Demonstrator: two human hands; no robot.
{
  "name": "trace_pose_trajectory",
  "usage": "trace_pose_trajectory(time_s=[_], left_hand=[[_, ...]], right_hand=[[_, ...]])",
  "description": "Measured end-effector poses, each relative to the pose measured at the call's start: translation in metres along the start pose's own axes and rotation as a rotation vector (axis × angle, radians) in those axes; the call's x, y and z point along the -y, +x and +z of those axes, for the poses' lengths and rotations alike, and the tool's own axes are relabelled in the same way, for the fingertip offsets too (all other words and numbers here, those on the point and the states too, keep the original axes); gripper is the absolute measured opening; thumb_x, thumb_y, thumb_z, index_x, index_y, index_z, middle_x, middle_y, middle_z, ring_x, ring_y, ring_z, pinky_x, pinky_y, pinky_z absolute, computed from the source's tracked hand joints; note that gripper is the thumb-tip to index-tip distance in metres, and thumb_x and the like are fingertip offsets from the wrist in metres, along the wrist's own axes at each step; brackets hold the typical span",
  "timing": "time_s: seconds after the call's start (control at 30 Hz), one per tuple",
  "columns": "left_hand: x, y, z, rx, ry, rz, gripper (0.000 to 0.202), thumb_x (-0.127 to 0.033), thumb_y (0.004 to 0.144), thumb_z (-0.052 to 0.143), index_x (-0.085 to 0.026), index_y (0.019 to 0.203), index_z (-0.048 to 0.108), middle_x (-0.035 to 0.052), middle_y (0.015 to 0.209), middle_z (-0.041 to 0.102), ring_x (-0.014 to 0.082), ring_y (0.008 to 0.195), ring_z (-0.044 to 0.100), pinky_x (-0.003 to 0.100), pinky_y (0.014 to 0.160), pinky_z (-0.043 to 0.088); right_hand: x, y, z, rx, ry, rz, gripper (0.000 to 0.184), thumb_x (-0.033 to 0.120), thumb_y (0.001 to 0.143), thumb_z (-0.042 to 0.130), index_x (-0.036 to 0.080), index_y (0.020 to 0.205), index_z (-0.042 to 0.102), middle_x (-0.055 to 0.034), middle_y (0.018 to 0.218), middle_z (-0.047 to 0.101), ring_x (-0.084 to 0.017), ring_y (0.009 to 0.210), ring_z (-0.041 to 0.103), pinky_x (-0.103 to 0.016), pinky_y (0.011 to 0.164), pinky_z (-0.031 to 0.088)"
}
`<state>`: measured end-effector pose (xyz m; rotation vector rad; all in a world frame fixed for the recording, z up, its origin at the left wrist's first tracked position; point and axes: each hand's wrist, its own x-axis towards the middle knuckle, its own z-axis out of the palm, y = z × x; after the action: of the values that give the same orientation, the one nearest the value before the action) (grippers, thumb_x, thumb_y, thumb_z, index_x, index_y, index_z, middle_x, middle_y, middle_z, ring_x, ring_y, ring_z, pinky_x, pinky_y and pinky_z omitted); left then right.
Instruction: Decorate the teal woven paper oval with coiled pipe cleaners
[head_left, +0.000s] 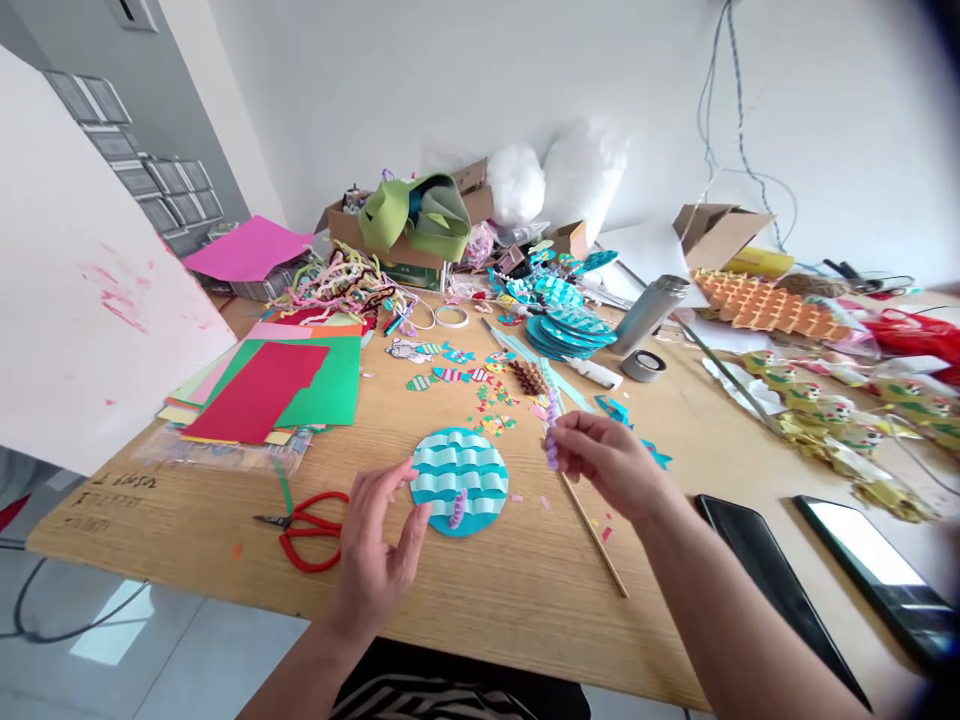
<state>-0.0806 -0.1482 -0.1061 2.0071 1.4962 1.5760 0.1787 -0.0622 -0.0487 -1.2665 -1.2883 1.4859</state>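
A round blue paper disc (433,522) with wavy pale-blue paper strips across it lies flat on the wooden table. One short purple coiled pipe cleaner (458,508) rests upright on its lower part. At the disc's left edge is my left hand (379,525), thumb and fingers apart and holding nothing; its fingertips look to be touching the rim. Pinched between the thumb and fingers of my right hand (600,455) is another purple coiled pipe cleaner (552,440), hanging to the right of the disc. Red-handled scissors (311,530) lie just left of my left hand.
A wooden stick (598,535) and two phones (772,590) lie to the right. Beyond the disc are paper fish (454,375), a stack of blue discs (566,335), a grey bottle (652,312) and a tape roll (643,366). Coloured paper (259,395) is piled at left.
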Motion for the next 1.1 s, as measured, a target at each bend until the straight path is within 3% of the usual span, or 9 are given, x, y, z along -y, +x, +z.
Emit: trace_pose_trajectory(time_s=[0.13, 0.23, 0.3, 0.57, 0.77, 0.93, 1.1], left_hand=[[-0.017, -0.01, -0.001, -0.039, 0.038, 0.161, 0.042, -0.011, 0.078, 0.057, -0.016, 0.119, 0.049, 0.0108, 0.101, 0.061, 0.0231, 0.093, 0.056, 0.038, 0.077, 0.047], [-0.036, -0.016, 0.005, 0.022, -0.008, 0.236, 0.042, -0.007, 0.076, 0.059, -0.016, 0.117, 0.051, 0.01, 0.096, 0.062, 0.0215, 0.09, 0.057, 0.036, 0.077, 0.048], [-0.047, -0.018, 0.013, 0.095, -0.073, 0.215, 0.037, -0.006, 0.077, 0.058, -0.017, 0.112, 0.054, 0.008, 0.091, 0.063, 0.019, 0.085, 0.058, 0.033, 0.076, 0.049], [-0.07, -0.022, 0.049, 0.251, -0.3, -0.161, 0.024, -0.021, 0.08, 0.061, -0.019, 0.103, 0.057, 0.0051, 0.089, 0.066, 0.011, 0.061, 0.056, 0.024, 0.06, 0.05], [-0.079, -0.019, 0.05, 0.313, -0.566, -0.426, 0.018, -0.029, 0.081, 0.06, -0.017, 0.095, 0.063, 0.0068, 0.087, 0.068, 0.0163, 0.076, 0.062, 0.026, 0.07, 0.05], [-0.078, -0.016, 0.045, 0.405, -0.775, -0.637, 0.024, -0.037, 0.078, 0.062, -0.014, 0.087, 0.064, 0.0066, 0.077, 0.067, 0.0098, 0.053, 0.051, 0.021, 0.047, 0.04], [-0.075, -0.019, 0.045, 0.458, -0.841, -0.688, 0.025, -0.036, 0.077, 0.063, -0.013, 0.086, 0.063, 0.0066, 0.077, 0.067, 0.0073, 0.05, 0.046, 0.019, 0.043, 0.036]], right_hand=[[-0.014, -0.022, 0.017, 0.016, 0.148, 0.034, 0.026, 0.038, 0.068, 0.073, 0.015, 0.068, 0.06, -0.0006, 0.059, 0.062, -0.008, 0.045, 0.051, -0.019, 0.04, 0.036], [-0.022, -0.032, 0.023, -0.006, 0.211, 0.019, 0.025, 0.035, 0.068, 0.074, 0.015, 0.068, 0.06, -0.0012, 0.059, 0.063, -0.008, 0.046, 0.051, -0.019, 0.042, 0.037], [-0.026, -0.04, 0.028, -0.035, 0.249, -0.016, 0.024, 0.035, 0.068, 0.074, 0.015, 0.069, 0.06, -0.0013, 0.06, 0.063, -0.008, 0.048, 0.052, -0.02, 0.045, 0.038], [-0.035, -0.078, 0.054, -0.194, 0.143, -0.203, 0.023, 0.038, 0.075, 0.068, 0.017, 0.072, 0.059, -0.0016, 0.064, 0.061, -0.013, 0.06, 0.054, -0.025, 0.058, 0.044], [-0.035, -0.092, 0.064, -0.26, 0.093, -0.25, 0.025, 0.041, 0.072, 0.069, 0.018, 0.072, 0.06, -0.0027, 0.067, 0.059, -0.014, 0.062, 0.054, -0.026, 0.057, 0.045], [-0.035, -0.097, 0.057, -0.158, 0.135, -0.229, 0.027, 0.041, 0.074, 0.068, 0.019, 0.088, 0.062, -0.0034, 0.075, 0.063, -0.016, 0.066, 0.058, -0.028, 0.062, 0.048], [-0.038, -0.1, 0.052, -0.079, 0.111, -0.212, 0.024, 0.039, 0.073, 0.07, 0.018, 0.082, 0.065, -0.0021, 0.071, 0.063, -0.015, 0.065, 0.058, -0.027, 0.064, 0.047]])
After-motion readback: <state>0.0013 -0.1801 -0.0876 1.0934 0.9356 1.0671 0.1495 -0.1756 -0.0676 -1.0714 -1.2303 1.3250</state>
